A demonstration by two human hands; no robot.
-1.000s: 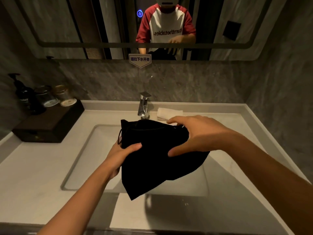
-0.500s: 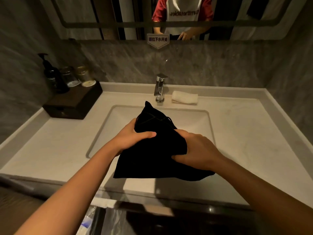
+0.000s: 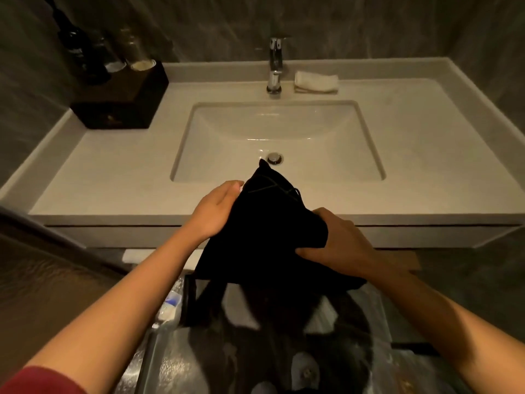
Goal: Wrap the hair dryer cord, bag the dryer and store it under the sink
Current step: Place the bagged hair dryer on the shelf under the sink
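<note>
Bag (image 3: 264, 231) has dropped toward the near counter edge (image 3: 113, 217), w/ left hand (image 3: 216, 211) and right hand (image 3: 338, 243) both clamped on it, dryer presumably inside. Prob. heading under the sink (image 3: 199, 132) next.

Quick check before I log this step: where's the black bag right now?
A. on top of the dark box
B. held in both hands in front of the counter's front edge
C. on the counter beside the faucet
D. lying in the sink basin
B: the left hand and right hand both grip the black bag, held up in front of the counter edge, not resting in the basin.
</note>
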